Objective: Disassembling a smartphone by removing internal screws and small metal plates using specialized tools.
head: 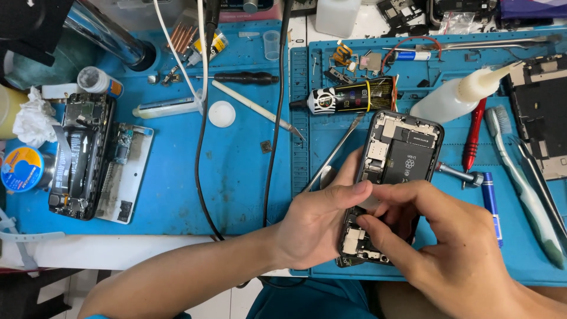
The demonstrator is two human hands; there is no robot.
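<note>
Left hand (316, 221) cradles the opened phone (397, 171) while right hand (437, 236) fingers pinch inside it.

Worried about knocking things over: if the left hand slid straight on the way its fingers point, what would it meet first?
Likely the right hand, whose fingertips already face the left hand over the opened phone; depth is unclear.

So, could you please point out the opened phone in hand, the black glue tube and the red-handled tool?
opened phone (407, 156), head view, on its black battery.
black glue tube (348, 97), head view, mid-body.
red-handled tool (474, 133), head view, on the red handle.
</note>
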